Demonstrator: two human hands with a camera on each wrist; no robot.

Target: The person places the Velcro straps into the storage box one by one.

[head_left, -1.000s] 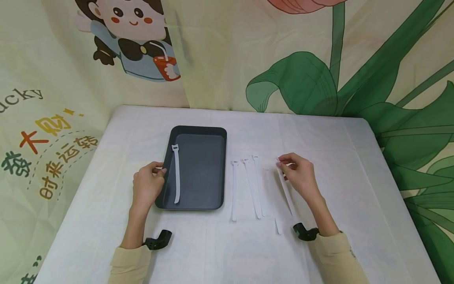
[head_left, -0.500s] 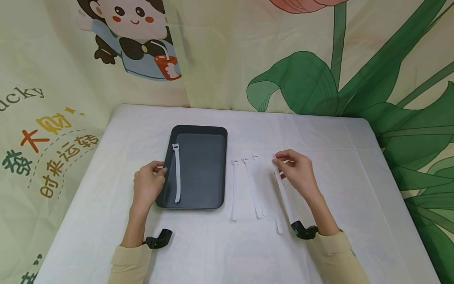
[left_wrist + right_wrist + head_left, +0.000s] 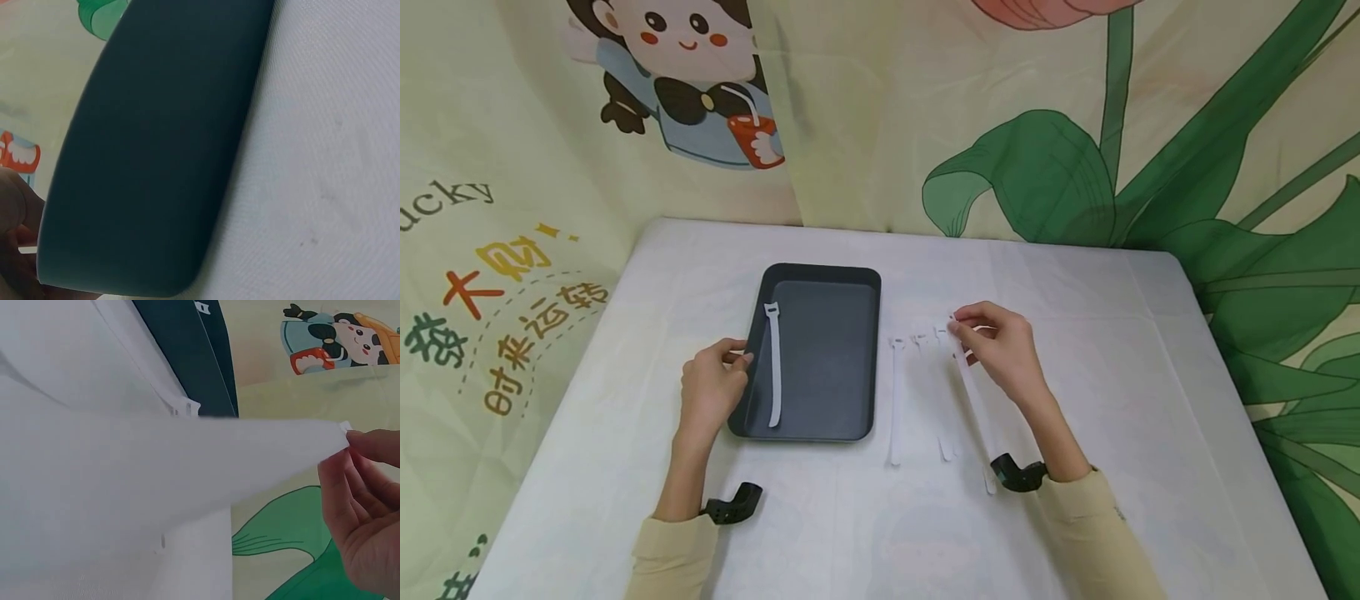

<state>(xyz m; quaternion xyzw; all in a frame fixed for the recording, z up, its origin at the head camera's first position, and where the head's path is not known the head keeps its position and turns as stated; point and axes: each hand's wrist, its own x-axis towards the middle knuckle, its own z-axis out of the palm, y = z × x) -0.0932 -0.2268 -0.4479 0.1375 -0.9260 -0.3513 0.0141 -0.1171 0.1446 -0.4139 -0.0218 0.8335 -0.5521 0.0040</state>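
Observation:
A dark grey tray (image 3: 827, 358) lies on the table with one white hook-and-loop cable tie (image 3: 776, 367) along its left side. At the tray's left rim, my left hand (image 3: 709, 387) grips the edge between thumb and fingers; the tray's outer wall (image 3: 150, 150) fills much of the left wrist view. My right hand (image 3: 1003, 354) pinches another white cable tie (image 3: 973, 402) by its slotted head end, and the strip slants down toward me. Close up in the right wrist view, the held strip (image 3: 237, 453) stretches from the fingertips (image 3: 362, 442).
Several more white cable ties (image 3: 895, 408) lie on the white-covered table (image 3: 1112, 333) right of the tray, some partly hidden behind the held strip or faint against the cloth. A printed curtain (image 3: 857, 117) hangs behind the table's far edge.
My right hand has moved left and slightly away from me with the cable tie, over the other ties. The left hand stays at the tray's rim.

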